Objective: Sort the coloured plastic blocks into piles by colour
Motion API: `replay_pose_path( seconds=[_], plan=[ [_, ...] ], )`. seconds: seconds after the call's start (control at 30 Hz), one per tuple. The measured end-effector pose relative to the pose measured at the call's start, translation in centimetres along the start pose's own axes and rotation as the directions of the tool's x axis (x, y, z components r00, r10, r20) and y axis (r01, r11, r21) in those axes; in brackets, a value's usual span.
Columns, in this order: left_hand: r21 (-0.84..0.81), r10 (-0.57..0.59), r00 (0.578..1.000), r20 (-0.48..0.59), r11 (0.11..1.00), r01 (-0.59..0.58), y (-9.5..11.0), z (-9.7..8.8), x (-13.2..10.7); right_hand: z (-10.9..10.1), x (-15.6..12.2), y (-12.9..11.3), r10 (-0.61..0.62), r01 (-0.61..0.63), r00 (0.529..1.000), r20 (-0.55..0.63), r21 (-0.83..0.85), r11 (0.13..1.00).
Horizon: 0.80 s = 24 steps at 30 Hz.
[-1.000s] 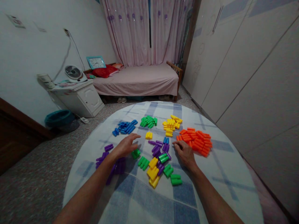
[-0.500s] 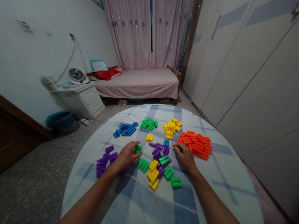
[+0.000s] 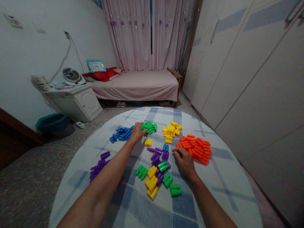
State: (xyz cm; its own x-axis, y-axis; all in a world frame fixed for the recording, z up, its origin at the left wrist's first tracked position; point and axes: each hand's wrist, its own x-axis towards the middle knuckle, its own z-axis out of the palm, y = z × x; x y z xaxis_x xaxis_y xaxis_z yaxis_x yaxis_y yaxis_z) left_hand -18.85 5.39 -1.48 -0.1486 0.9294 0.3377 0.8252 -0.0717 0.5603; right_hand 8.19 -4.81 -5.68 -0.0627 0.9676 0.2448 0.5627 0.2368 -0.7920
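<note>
My left hand [image 3: 138,132] reaches to the left edge of the green block pile [image 3: 150,127], thumb and fingers closed around a green plastic building block that they partly cover. Beside it lie the blue blocks [image 3: 122,133] and a small yellow block [image 3: 148,142]. My right hand [image 3: 184,161] rests on the table with fingers loosely bent and nothing visible in them, just below the orange blocks [image 3: 196,148]. Between my forearms stretches a joined shape of purple blocks [image 3: 155,158], yellow blocks [image 3: 151,182] and green blocks [image 3: 168,180], with a blue block [image 3: 165,148] at its far end.
A round table wears a checked cloth [image 3: 147,212]. Yellow blocks [image 3: 171,129] form a pile at the far side, and purple blocks [image 3: 97,167] lie at the left, partly behind my left forearm. Beyond are a bed [image 3: 140,84], a white cabinet [image 3: 83,103] with a fan, a bin [image 3: 53,122] and a wardrobe [image 3: 247,79].
My left hand has moved forward with the green block, from beside the joined shape to the green pile. My right hand stays in place. The view has shifted slightly.
</note>
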Motion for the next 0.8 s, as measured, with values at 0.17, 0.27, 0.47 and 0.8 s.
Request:
replay_pose_path(
  seconds=[0.17, 0.27, 0.47, 0.8],
  plan=[
    [-0.068, 0.012, 1.0, -0.011, 0.998, -0.013, 0.1, -0.2, -4.5, 0.0, 0.0, 0.1, 0.008, -0.008, 1.0, 0.01, -0.001, 1.0],
    [-0.252, -0.029, 1.0, 0.009, 0.967, 0.03, -0.4, 0.0, -9.4, 0.1, 0.0, -0.1, 0.012, -0.012, 1.0, -0.002, -0.006, 1.0],
    [-0.393, -0.147, 0.986, -0.078, 0.914, 0.106, 0.0, 0.4, -15.0, 0.1, -0.2, -0.1, -0.015, 0.014, 1.0, -0.014, -0.025, 1.0],
    [-0.299, -0.077, 0.995, -0.07, 0.953, 0.053, 1.4, 0.0, -15.0, 2.1, 2.6, -3.9, -0.096, 0.112, 0.983, 0.154, -0.1, 0.989]
  ],
)
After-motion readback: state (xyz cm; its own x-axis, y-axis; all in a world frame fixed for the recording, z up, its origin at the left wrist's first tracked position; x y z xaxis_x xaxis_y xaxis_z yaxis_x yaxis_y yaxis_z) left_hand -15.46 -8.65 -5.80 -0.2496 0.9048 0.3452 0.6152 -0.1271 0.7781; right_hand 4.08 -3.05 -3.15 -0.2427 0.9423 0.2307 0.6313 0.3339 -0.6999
